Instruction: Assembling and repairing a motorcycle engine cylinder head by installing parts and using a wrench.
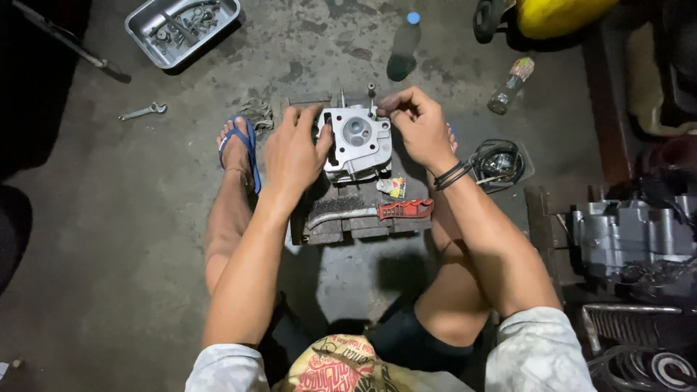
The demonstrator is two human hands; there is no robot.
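A grey metal cylinder head (pixel 357 142) rests on a dark wooden block (pixel 341 225) on the concrete floor between my legs. My left hand (pixel 294 151) holds the head's left side, fingers spread against it. My right hand (pixel 415 125) is pinched at the head's top right corner, by a short upright stud (pixel 371 90); whatever small part the fingers hold is hidden. A wire brush with a red handle (pixel 377 211) lies on the block below the head, next to a small yellow tube (pixel 394 187).
A metal tray of parts (pixel 181 27) sits at top left, with a spanner (pixel 143 111) below it. Two bottles (pixel 404 46) (pixel 510 86) stand behind the block. A coil of cable (pixel 497 162) lies to the right, and an engine case (pixel 632 232) at far right.
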